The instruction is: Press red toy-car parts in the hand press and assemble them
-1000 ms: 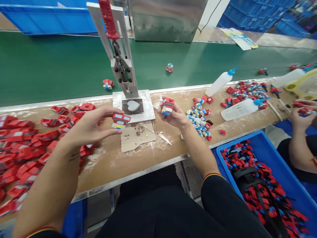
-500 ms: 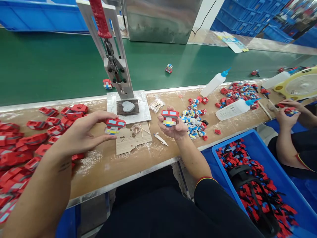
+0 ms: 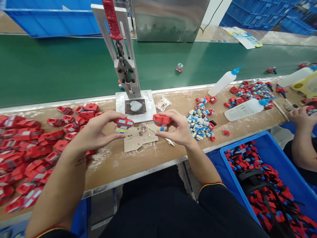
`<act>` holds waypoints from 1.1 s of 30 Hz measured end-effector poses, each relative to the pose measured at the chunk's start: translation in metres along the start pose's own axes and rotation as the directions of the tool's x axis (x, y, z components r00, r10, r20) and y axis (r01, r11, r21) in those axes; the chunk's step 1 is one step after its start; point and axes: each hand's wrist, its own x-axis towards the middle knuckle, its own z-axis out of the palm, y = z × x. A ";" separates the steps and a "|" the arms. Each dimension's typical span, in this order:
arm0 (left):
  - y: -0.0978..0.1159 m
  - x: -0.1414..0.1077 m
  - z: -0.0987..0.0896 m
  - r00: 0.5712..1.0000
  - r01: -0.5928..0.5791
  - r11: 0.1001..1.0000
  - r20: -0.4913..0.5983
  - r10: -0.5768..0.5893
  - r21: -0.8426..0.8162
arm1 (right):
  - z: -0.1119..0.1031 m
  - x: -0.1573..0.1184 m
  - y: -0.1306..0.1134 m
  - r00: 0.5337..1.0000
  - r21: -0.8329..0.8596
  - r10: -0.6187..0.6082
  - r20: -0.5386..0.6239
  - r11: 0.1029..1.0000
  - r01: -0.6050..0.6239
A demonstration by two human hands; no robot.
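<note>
At the far left, a heap of red parts [image 3: 27,145] is spread over the bench [image 3: 111,162]. Just right of it, the left hand [image 3: 95,132] is raised above the bench, its fingers curled around a flat red piece [image 3: 123,125] with blue and yellow marks; the piece is pinched between thumb and fingertips. Behind it, a hand press [image 3: 125,62] with a red handle stands upright on a metal plate, and a heart-shaped die [image 3: 135,105] is seen at its base. Below the press, a cardboard scrap [image 3: 138,140] lies on the bench, with a small clear cap and a few thin sticks on it.

The right hand [image 3: 179,130] is held near the left hand, apart from it, with its fingers closed on a second red piece [image 3: 161,121]; what part of it lies inside the palm cannot be told. Right of that hand, a pile of small blue, white and red blocks [image 3: 201,120] is seen. 2 white squeeze bottles [image 3: 244,109] with blue tips lie farther right. A blue bin [image 3: 230,152] of red and black parts sits below the bench edge. At the far right, another person's hand [image 3: 300,115] appears to hold a small red part.
</note>
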 end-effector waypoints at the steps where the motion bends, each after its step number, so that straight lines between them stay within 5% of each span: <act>1: 0.000 -0.001 0.000 1.000 0.008 1.000 0.004 -0.008 -0.003 | -0.001 0.000 -0.002 1.000 -0.047 -0.029 -0.012 0.999 0.028; 9: -0.002 -0.004 0.001 0.999 0.038 0.999 -0.017 -0.038 -0.021 | -0.001 -0.003 -0.012 0.981 -0.325 -0.184 -0.068 0.934 0.152; 16: -0.001 -0.004 0.002 0.998 0.059 0.998 0.001 -0.059 -0.004 | -0.001 -0.002 -0.022 0.865 -0.572 -0.488 -0.115 0.745 0.344; 23: 0.002 -0.004 0.001 0.995 0.089 0.996 0.037 -0.088 -0.003 | -0.003 -0.004 -0.023 0.869 -0.600 -0.485 -0.101 0.726 0.336; 27: 0.001 -0.007 0.003 0.988 0.152 0.988 0.037 -0.151 -0.020 | -0.009 -0.005 -0.013 0.931 -0.523 -0.350 -0.103 0.815 0.249; 30: -0.003 -0.009 0.007 0.968 0.248 0.968 -0.023 -0.249 -0.031 | -0.020 0.013 0.015 0.995 -0.450 -0.025 -0.098 0.893 -0.021; 33: -0.009 -0.007 0.015 0.927 0.331 0.937 -0.150 -0.345 -0.108 | -0.032 0.053 0.062 0.955 -0.396 0.277 -0.107 0.869 -0.296</act>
